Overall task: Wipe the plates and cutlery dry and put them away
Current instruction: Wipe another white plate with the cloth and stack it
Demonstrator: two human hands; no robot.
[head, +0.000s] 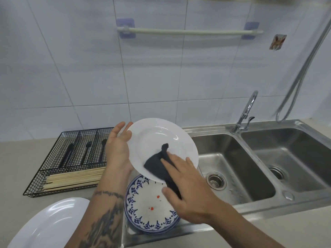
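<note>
1. Here, my left hand [118, 149] cradles a round, glossy white plate [161, 140] by its left rim, palm up, fingers fairly straight behind the edge; the plate is tilted, its face turned up toward me, held above the sink's draining board.
2. My right hand [188, 190] presses a dark, soft cloth [157, 163] flat against the lower part of that plate's face, fingers extended over the fabric and thumb tucked under the cloth's hanging tail, which drapes off the rim.
3. Directly under the held plate a patterned plate [148, 208] lies flat on the draining board, round, with a blue border and small red marks.
4. Left of the held plate sits a black wire-mesh cutlery tray [53, 169]; dark-handled cutlery [87, 151] lies in its far compartments, pointing away from me, and pale wooden chopsticks [75, 178] lie crosswise in the near one.
5. Below that tray another smooth white plate [48, 224] rests on the beige counter [14, 158].
6. Right of the held plate is the steel double sink [232, 167] with a chrome tap [247, 111].
</note>
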